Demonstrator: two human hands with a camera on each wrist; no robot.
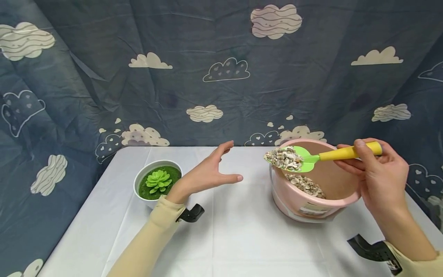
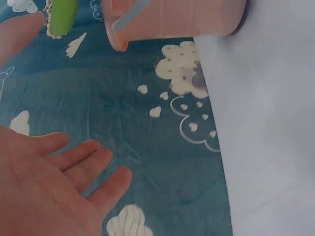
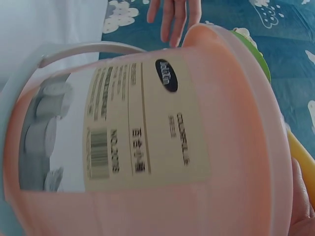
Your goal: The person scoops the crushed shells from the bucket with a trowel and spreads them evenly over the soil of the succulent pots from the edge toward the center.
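My right hand (image 1: 385, 173) grips the yellow handle of a small garden trowel (image 1: 333, 154) with a green blade. A heap of pale gravel (image 1: 284, 158) lies on that blade, over the left rim of a pink bucket (image 1: 311, 206). More gravel (image 1: 306, 185) sits inside the bucket. My left hand (image 1: 207, 173) is held above the table with thumb and fingers spread, touching nothing. Just behind its wrist stands a white pot (image 1: 136, 184) holding a green succulent (image 1: 158, 181). In the right wrist view the bucket's labelled side (image 3: 147, 128) hides most of the trowel.
A white cloth covers the table (image 1: 242, 238). Behind it hangs a dark blue curtain (image 1: 194, 88) with cloud prints, meeting the table's back edge. The bucket has a pale grey handle (image 3: 98, 47) hanging down its side. Black straps (image 1: 375, 252) circle both wrists.
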